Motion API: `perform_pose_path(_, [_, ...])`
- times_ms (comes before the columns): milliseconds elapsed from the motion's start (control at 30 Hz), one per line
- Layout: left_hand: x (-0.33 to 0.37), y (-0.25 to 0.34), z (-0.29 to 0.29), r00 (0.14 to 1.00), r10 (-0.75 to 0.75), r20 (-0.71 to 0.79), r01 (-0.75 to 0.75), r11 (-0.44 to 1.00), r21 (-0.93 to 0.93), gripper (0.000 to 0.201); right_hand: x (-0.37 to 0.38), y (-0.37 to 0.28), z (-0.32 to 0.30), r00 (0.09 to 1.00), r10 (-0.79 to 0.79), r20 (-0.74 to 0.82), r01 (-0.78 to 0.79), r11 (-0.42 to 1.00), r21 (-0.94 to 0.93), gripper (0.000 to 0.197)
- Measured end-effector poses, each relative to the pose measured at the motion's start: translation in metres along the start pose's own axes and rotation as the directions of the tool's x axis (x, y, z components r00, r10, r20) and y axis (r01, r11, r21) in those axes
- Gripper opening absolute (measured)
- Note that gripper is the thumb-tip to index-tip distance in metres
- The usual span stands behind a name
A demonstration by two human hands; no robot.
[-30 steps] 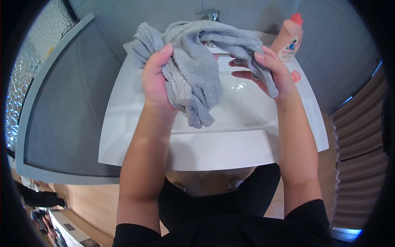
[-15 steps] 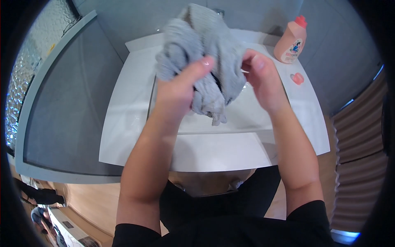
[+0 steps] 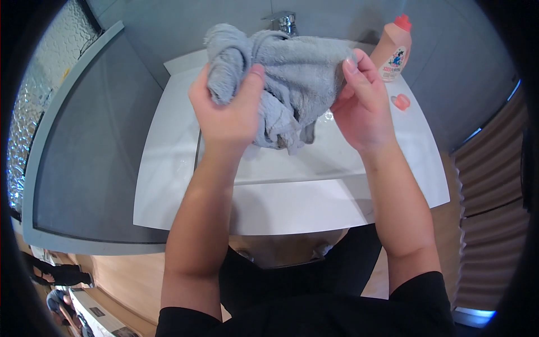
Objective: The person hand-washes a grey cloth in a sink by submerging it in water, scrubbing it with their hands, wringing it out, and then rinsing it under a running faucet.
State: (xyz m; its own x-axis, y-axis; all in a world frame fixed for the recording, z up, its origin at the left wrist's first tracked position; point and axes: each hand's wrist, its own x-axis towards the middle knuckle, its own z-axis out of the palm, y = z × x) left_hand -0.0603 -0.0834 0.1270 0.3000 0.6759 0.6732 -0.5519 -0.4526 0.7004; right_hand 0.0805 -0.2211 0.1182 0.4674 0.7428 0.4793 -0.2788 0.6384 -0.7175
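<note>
One gray cloth (image 3: pixel 303 67), left hand (image 3: pixel 231 119) curled round it, right hand (image 3: pixel 368 106) pinching edge

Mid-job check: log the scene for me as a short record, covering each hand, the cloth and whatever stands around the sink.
left hand: grip closed around a bunched part of the grey cloth
right hand: thumb and fingers hold the cloth's right edge
cloth state: bunched at left, partly spread between the hands, raised above the white sink
bottle: pink, red-capped, standing at the sink's back right
small pink piece: on the right rim, nearer than the bottle
faucet: metal, behind the cloth
</note>
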Motion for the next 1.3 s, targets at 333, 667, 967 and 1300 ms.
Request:
perform_pose_path(333, [0.012, 0.01, -0.01, 0.867, -0.426, 0.26, 0.495, 0.665, -0.56, 0.032, 0.001, -0.03, -0.017, 0.991, -0.081, -0.107, 0.093, 0.989, 0.114, 0.026])
perform_pose_path(667, [0.013, 0.006, -0.013, 0.716, 0.059, 0.695, 0.6, 0.457, -0.657, 0.092, 0.01, -0.051, 0.023, 0.931, -0.36, 0.054, 0.363, 0.914, -0.178, 0.092])
perform_pose_path(967, [0.079, 0.035, -0.005, 0.744, 0.073, 0.665, 0.526, 0.549, -0.649, 0.076, 0.069, -0.107, 0.066, 0.782, -0.564, 0.264, 0.612, 0.774, -0.16, 0.081])
perform_pose_path(1300, [0.1, 0.081, 0.04, 0.445, 0.42, 0.791, 0.713, 0.368, -0.597, 0.144, 0.062, -0.111, 0.115, 0.686, -0.694, 0.22, 0.727, 0.636, -0.259, 0.07])
